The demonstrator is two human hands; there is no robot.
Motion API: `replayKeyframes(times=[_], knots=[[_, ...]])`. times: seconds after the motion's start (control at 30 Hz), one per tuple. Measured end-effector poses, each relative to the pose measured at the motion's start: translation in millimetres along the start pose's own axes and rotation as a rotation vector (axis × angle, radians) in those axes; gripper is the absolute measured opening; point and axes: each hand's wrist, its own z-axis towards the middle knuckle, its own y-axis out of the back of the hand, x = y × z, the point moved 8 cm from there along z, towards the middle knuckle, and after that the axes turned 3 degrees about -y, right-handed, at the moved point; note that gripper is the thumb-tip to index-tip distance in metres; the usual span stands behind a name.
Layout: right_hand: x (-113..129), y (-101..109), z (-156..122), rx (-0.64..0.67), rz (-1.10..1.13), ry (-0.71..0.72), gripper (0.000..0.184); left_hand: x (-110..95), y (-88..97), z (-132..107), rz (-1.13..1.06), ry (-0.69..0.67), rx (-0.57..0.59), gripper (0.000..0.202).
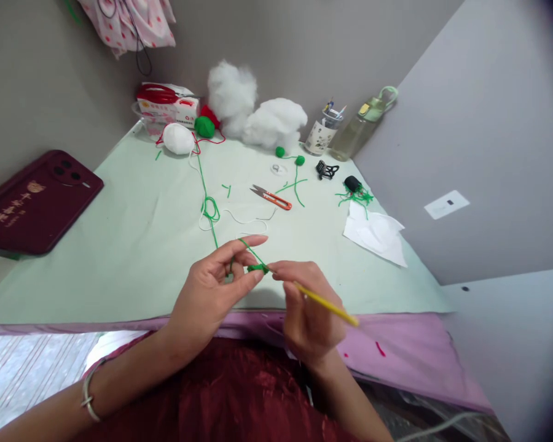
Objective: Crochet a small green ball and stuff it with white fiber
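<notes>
My left hand (212, 288) pinches a small green crochet piece (257, 268) between thumb and fingers, above the table's front part. Green yarn (214, 236) runs from the table up to this hand and stretches over the raised index finger down to the piece. In my right hand (311, 307) is a crochet hook with a yellow handle (327, 302), gripped like a pen. Its tip meets the right end of the green piece, though the fingers hide the exact contact. A loose tangle of green yarn (211, 209) lies just beyond my left hand.
Orange-handled thread snips (271, 197) lie mid-table. Behind are a white yarn ball (179, 139), a green yarn ball (204, 127), white stuffing (276, 121), a pen cup (321, 135) and a bottle (362, 126). A dark red phone (41, 199) sits left; white paper (375, 233) lies right.
</notes>
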Motion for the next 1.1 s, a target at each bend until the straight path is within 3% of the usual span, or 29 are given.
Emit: replayKeyframes(times=[0.1, 0.17, 0.23, 0.33, 0.43, 0.57, 0.7, 0.8, 0.9, 1.0, 1.1], knots=[[8.2, -3.7, -7.7, -0.061, -0.195, 0.138, 0.039, 11.0, -9.5, -0.6, -0.195, 0.141, 0.078, 0.051], [2.1, -0.7, -5.9, -0.093, -0.132, 0.065, 0.034, 18.9, -17.2, -1.9, -0.352, 0.283, 0.152, 0.050], [-10.5, 4.7, -0.6, -0.120, 0.062, -0.095, 0.027, 20.2, -18.5, -1.5, -0.419, 0.343, 0.176, 0.043], [-28.5, 6.9, 5.4, -0.154, 0.341, -0.316, 0.023, 14.9, -14.7, 1.6, -0.392, 0.296, 0.160, 0.042], [-31.8, -1.1, 8.2, -0.090, 0.415, -0.362, 0.019, 11.3, -14.1, 1.9, -0.298, 0.235, 0.149, 0.044], [-22.0, -2.1, 4.0, -0.062, 0.219, -0.241, 0.024, 10.7, -13.8, 2.7, -0.260, 0.198, 0.115, 0.043], [-6.5, 4.6, 0.0, -0.081, -0.006, -0.039, 0.035, 18.4, -22.2, 1.9, -0.406, 0.334, 0.216, 0.032], [-22.1, 12.6, 2.7, -0.155, 0.178, -0.203, 0.026, 19.1, -17.8, 4.1, -0.466, 0.345, 0.190, 0.025], [-37.5, 5.2, 5.4, -0.129, 0.428, -0.380, 0.021, 16.2, -13.8, 5.5, -0.398, 0.271, 0.160, 0.029], [-39.9, -3.0, 6.2, -0.064, 0.458, -0.413, 0.016, 13.1, -13.9, 4.7, -0.278, 0.199, 0.155, 0.033], [-42.8, -2.8, 3.3, -0.079, 0.467, -0.438, 0.016, 12.1, -14.5, 3.8, -0.258, 0.192, 0.147, 0.038]])
